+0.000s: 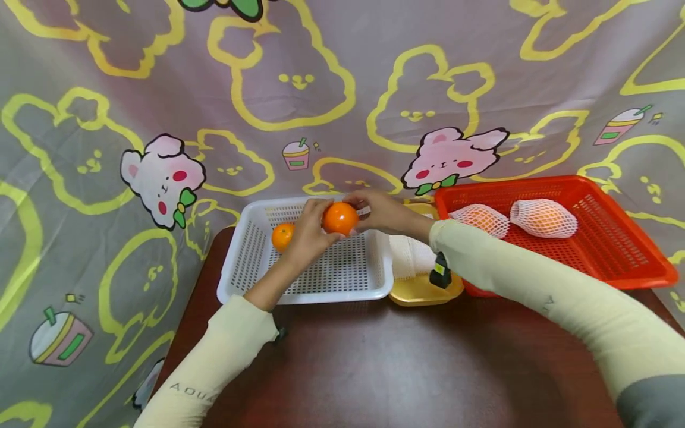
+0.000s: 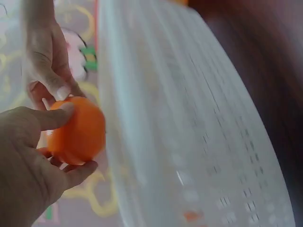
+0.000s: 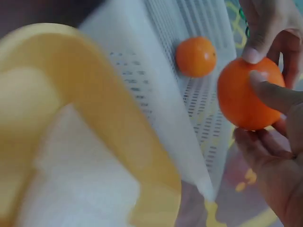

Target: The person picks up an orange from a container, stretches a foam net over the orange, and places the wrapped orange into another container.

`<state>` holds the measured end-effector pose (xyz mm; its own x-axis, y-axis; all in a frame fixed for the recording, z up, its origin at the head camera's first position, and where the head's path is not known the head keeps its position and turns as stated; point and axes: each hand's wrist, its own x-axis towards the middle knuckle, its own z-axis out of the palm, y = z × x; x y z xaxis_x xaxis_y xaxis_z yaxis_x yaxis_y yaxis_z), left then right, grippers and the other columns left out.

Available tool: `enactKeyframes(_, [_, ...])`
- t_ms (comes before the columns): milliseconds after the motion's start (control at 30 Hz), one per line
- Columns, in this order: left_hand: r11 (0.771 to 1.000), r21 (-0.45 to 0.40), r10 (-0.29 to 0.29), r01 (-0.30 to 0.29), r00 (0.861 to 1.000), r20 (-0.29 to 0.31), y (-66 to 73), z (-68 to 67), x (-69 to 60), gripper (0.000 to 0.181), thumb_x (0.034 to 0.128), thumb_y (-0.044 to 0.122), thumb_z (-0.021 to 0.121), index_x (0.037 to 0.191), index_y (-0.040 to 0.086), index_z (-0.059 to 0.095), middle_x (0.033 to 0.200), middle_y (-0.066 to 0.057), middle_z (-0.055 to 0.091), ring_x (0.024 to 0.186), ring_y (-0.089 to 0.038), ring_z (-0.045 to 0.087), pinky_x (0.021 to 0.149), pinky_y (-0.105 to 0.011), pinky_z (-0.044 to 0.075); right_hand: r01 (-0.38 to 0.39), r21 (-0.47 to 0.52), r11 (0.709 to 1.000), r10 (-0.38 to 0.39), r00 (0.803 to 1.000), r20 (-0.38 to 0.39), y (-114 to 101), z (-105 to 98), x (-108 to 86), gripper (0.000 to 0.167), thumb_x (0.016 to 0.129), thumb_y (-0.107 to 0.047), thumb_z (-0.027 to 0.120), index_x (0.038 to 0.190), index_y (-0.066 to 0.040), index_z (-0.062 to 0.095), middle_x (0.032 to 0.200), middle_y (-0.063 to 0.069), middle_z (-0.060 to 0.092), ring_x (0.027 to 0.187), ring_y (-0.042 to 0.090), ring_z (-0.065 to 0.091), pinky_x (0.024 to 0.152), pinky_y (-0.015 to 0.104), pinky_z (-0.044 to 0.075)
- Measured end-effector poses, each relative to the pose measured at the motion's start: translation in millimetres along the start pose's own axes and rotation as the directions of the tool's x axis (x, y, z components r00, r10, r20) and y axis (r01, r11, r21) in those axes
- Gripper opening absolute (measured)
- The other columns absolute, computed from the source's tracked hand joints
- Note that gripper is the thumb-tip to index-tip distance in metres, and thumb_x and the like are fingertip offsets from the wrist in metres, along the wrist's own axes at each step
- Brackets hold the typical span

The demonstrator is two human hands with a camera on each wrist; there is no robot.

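An orange (image 1: 341,219) is held up over the back edge of the white basket (image 1: 321,297). My left hand (image 1: 309,235) grips it from the left, its thumb and fingers spread round the skin in the left wrist view. From the other side my right hand (image 1: 381,209) holds the same orange, with thumb on top and fingers underneath in the right wrist view. A second orange (image 3: 196,56) lies inside the white basket, partly hidden by my left hand in the head view.
Right of the white basket stands a yellow tray (image 1: 423,299) with white foam nets (image 1: 412,252) in it. Beyond it, a red basket (image 1: 631,249) holds two net-wrapped fruits (image 1: 544,218). All stand on a dark brown table (image 1: 369,356) before a patterned curtain (image 1: 342,89).
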<state>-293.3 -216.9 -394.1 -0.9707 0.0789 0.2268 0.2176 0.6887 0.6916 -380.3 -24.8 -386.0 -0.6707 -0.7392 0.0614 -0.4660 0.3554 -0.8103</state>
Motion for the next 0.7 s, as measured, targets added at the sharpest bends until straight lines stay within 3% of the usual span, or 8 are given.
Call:
enactKeyframes(133, [0.986,-0.129,0.107,-0.109,0.994,-0.022,31.9,8.1,-17.1,0.075,0.0755,0.007,0.091,0.142,-0.003,0.056,0.138,-0.016,0.051,0.128,-0.032,0.056,0.102,-0.044,0.057,0.042,0.095,0.995,-0.037,0.998,-0.051,-6,-17,-51.2,0.072,0.078,-0.007,0.089,0.141,-0.001,0.056,0.143,0.016,0.057,0.130,0.034,0.058,0.103,0.047,0.055])
enactKeyframes(300, [0.948,-0.160,0.281,-0.273,0.959,0.028,68.4,25.0,-45.8,0.074,0.0746,0.012,0.092,0.140,0.000,0.058,0.138,-0.012,0.052,0.125,-0.027,0.058,0.099,-0.037,0.058,0.066,0.051,0.997,-0.061,0.993,-0.102,-16,-26,-125.3,0.072,0.076,-0.015,0.091,0.139,-0.007,0.058,0.140,0.008,0.059,0.126,0.029,0.062,0.099,0.041,0.058])
enactKeyframes(367, [0.946,-0.156,0.299,-0.284,0.951,0.081,81.1,33.5,-58.5,0.076,0.0761,0.015,0.092,0.142,0.002,0.057,0.138,-0.010,0.051,0.124,-0.024,0.058,0.102,-0.034,0.056,0.059,0.025,0.998,-0.056,0.992,-0.115,-16,-24,-152.6,0.071,0.075,-0.018,0.092,0.138,-0.010,0.059,0.138,0.006,0.060,0.125,0.027,0.063,0.097,0.038,0.059])
enactKeyframes(500, [0.965,-0.150,0.246,-0.217,0.945,0.216,99.7,51.1,-81.2,0.080,0.0796,0.025,0.090,0.147,0.007,0.051,0.142,-0.006,0.048,0.124,-0.019,0.056,0.104,-0.031,0.054,0.044,-0.036,0.998,-0.049,0.987,-0.153,-13,-15,-199.4,0.069,0.076,-0.022,0.092,0.135,-0.011,0.059,0.133,0.006,0.061,0.118,0.027,0.066,0.092,0.035,0.061])
enactKeyframes(567, [0.969,-0.140,0.234,-0.203,0.935,0.266,103.8,61.3,-91.4,0.081,0.0806,0.030,0.089,0.148,0.010,0.049,0.143,-0.004,0.050,0.124,-0.016,0.056,0.104,-0.029,0.054,0.064,-0.084,0.994,-0.078,0.982,-0.175,-10,-7,-219.1,0.067,0.076,-0.023,0.092,0.133,-0.012,0.059,0.130,0.006,0.062,0.114,0.024,0.066,0.090,0.034,0.062])
enactKeyframes(700, [0.960,-0.096,0.281,-0.264,0.908,0.310,103.6,83.5,-113.6,0.080,0.0818,0.034,0.087,0.147,0.009,0.049,0.142,-0.004,0.054,0.125,-0.013,0.057,0.106,-0.029,0.052,0.139,-0.160,0.977,-0.170,0.965,-0.202,2,12,-252.4,0.066,0.076,-0.023,0.092,0.132,-0.015,0.059,0.126,0.000,0.062,0.111,0.011,0.065,0.090,0.028,0.061])
